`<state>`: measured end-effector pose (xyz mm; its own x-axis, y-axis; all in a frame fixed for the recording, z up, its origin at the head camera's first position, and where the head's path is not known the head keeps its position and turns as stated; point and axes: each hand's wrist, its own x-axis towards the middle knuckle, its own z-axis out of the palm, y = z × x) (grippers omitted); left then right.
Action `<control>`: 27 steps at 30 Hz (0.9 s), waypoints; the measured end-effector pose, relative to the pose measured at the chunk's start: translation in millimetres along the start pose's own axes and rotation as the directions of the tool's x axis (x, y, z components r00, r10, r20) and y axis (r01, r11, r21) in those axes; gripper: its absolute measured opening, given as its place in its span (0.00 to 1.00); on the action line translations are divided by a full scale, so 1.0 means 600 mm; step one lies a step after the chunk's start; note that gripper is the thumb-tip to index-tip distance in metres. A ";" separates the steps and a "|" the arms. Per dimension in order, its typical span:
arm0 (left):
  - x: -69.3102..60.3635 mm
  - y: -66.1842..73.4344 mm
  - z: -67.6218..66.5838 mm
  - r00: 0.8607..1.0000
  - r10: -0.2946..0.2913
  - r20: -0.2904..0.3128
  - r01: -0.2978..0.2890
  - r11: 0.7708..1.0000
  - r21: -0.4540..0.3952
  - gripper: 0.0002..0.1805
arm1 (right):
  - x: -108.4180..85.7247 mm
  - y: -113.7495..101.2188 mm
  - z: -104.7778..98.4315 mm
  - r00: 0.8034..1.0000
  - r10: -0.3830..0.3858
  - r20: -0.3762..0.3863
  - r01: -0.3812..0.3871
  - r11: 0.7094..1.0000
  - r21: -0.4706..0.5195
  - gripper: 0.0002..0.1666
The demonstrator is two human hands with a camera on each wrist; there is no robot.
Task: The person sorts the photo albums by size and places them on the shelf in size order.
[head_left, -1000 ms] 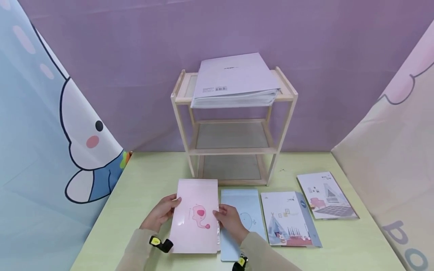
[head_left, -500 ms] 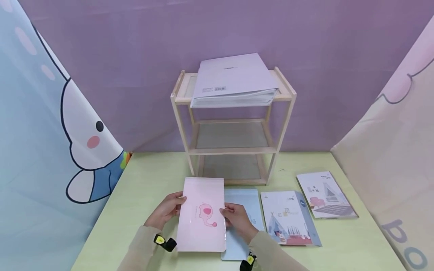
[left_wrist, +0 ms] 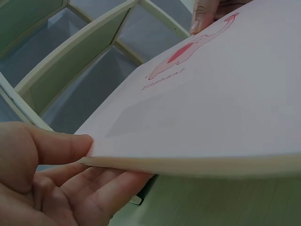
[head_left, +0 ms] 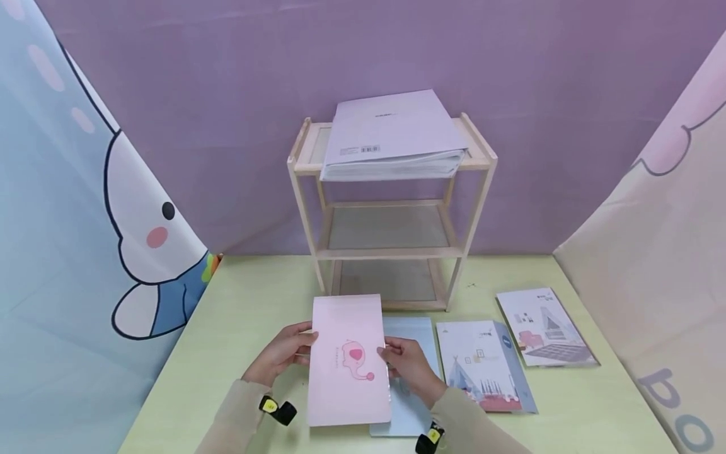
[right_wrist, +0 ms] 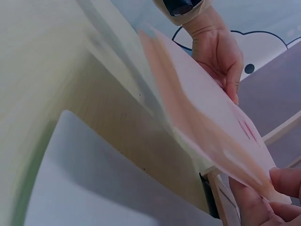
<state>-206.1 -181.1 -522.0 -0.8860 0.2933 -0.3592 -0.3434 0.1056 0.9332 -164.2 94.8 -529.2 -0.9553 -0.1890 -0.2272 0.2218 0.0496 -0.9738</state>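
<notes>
The person's left hand (head_left: 280, 353) and right hand (head_left: 414, 367) grip opposite edges of a pink elephant-print booklet (head_left: 340, 397) above the worktop (head_left: 261, 290); a blue booklet (head_left: 405, 410) lies beneath the right hand.

In the head view we get soft, even, moderately bright light over the tabletop (head_left: 255, 284), with a faint shadow on the purple backdrop (head_left: 227, 126) beside the shelf (head_left: 391, 253). Wide-angle stretch makes the side walls lean outward, and small print is too fine for us to read. Our left wrist view is dimmer and cooler; a greyish patch, shadow or reflection, dulls the pink booklet (head_left: 340, 403), whose near edge blurs. In the right wrist view we see haze, smearing toward the upper left, and a broad shadow across the blue booklet (right_wrist: 84, 155).
</notes>
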 end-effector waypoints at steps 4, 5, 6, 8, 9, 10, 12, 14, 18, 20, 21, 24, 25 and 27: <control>0.002 0.001 0.003 1.000 0.026 0.016 -0.026 1.000 -0.005 0.28 | 0.001 -0.005 -0.007 1.000 0.009 0.001 -0.009 1.000 -0.004 0.21; 0.001 0.002 0.004 0.999 0.031 0.016 -0.031 0.999 -0.009 0.27 | 0.001 -0.006 -0.008 1.000 0.010 0.001 -0.010 1.000 -0.001 0.21; 0.001 0.002 0.005 0.999 0.034 0.015 -0.033 0.999 -0.016 0.27 | 0.001 -0.007 -0.009 1.000 0.013 0.001 -0.013 1.000 0.001 0.21; 0.001 0.003 0.008 0.999 0.035 0.012 -0.035 0.999 -0.028 0.28 | 0.000 -0.010 -0.011 1.000 0.013 0.001 -0.013 1.000 0.001 0.21; 0.000 0.004 0.010 0.999 0.033 0.008 -0.033 0.999 -0.035 0.28 | -0.001 -0.011 -0.012 1.000 0.011 0.003 -0.011 1.000 -0.001 0.21; 0.000 0.005 0.011 0.999 0.033 0.004 -0.033 0.999 -0.042 0.28 | -0.002 -0.013 -0.013 1.000 0.010 0.005 -0.010 1.000 -0.004 0.22; 0.000 0.007 0.015 0.999 0.034 -0.005 -0.034 0.998 -0.051 0.29 | -0.004 -0.017 -0.016 1.000 0.008 0.011 -0.008 1.000 -0.003 0.22; -0.001 0.008 0.018 0.999 0.036 -0.014 -0.037 0.997 -0.063 0.29 | -0.008 -0.020 -0.020 1.000 0.003 0.019 -0.003 1.000 -0.008 0.22; -0.001 0.010 0.024 0.998 0.041 -0.037 -0.044 0.996 -0.084 0.28 | -0.013 -0.025 -0.026 1.000 0.002 0.028 -0.002 1.000 -0.014 0.22; -0.001 0.012 0.028 0.998 0.044 -0.040 -0.047 0.995 -0.092 0.27 | -0.015 -0.028 -0.028 1.000 0.008 0.028 -0.007 1.000 -0.019 0.23; -0.002 0.013 0.029 0.998 0.045 -0.041 -0.049 0.994 -0.097 0.27 | -0.016 -0.030 -0.029 1.000 0.013 0.025 -0.013 1.000 -0.020 0.23; -0.003 0.016 0.034 0.998 0.046 -0.039 -0.050 0.993 -0.103 0.27 | -0.017 -0.032 -0.032 1.000 0.023 0.018 -0.023 0.999 -0.027 0.23; -0.004 0.018 0.035 0.998 0.047 -0.037 -0.051 0.993 -0.108 0.27 | -0.018 -0.034 -0.033 1.000 0.027 0.015 -0.027 0.999 -0.031 0.23; -0.006 0.021 0.039 0.998 0.044 -0.041 -0.048 0.992 -0.120 0.26 | -0.018 -0.036 -0.036 0.999 0.031 0.014 -0.031 0.999 -0.034 0.23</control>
<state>-199.9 -158.9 -508.7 -0.9122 0.2583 -0.3181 -0.3350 -0.0233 0.9419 -162.6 117.3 -505.7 -0.9451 -0.2007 -0.2577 0.2443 0.0892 -0.9656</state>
